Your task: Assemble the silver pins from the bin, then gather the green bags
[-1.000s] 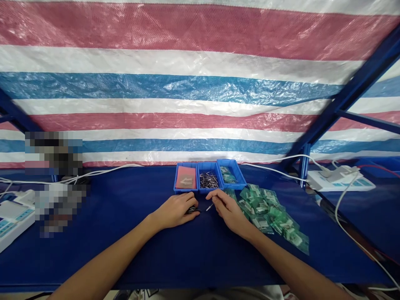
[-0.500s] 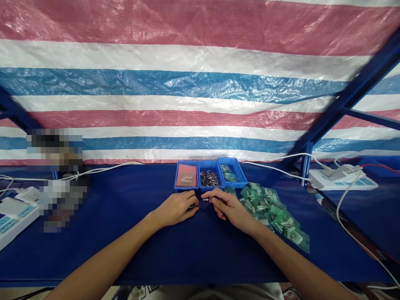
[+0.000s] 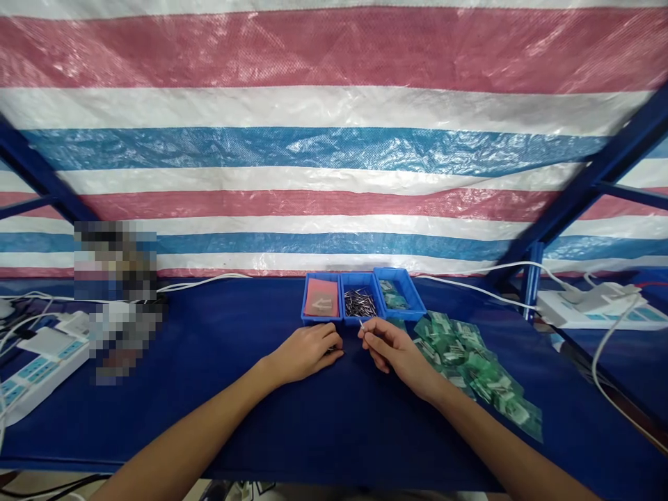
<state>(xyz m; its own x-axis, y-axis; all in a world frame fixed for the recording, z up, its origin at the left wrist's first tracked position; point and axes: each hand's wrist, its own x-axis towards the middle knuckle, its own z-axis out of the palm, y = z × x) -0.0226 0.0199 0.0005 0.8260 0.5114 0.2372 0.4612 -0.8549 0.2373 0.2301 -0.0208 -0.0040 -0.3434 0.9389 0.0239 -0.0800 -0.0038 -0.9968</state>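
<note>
Head view, left hand (image 3: 309,353) curled around pins (image 3: 331,349), right fingers (image 3: 374,325) pinching silver pin (image 3: 362,325)

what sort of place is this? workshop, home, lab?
Probably a small-parts workshop: a blue workbench, slim metal parts in a blue bin, and a pile of green packets alongside.

No words, numbers or brands are legible. Blue-patched white plastic power strips at the lower left (image 3: 44,379) and right edge (image 3: 561,311) are too small to read. A pale arrow-like shape (image 3: 322,304) on the flat pink sheet (image 3: 322,286), mid-frame, may not be a sign.
</note>
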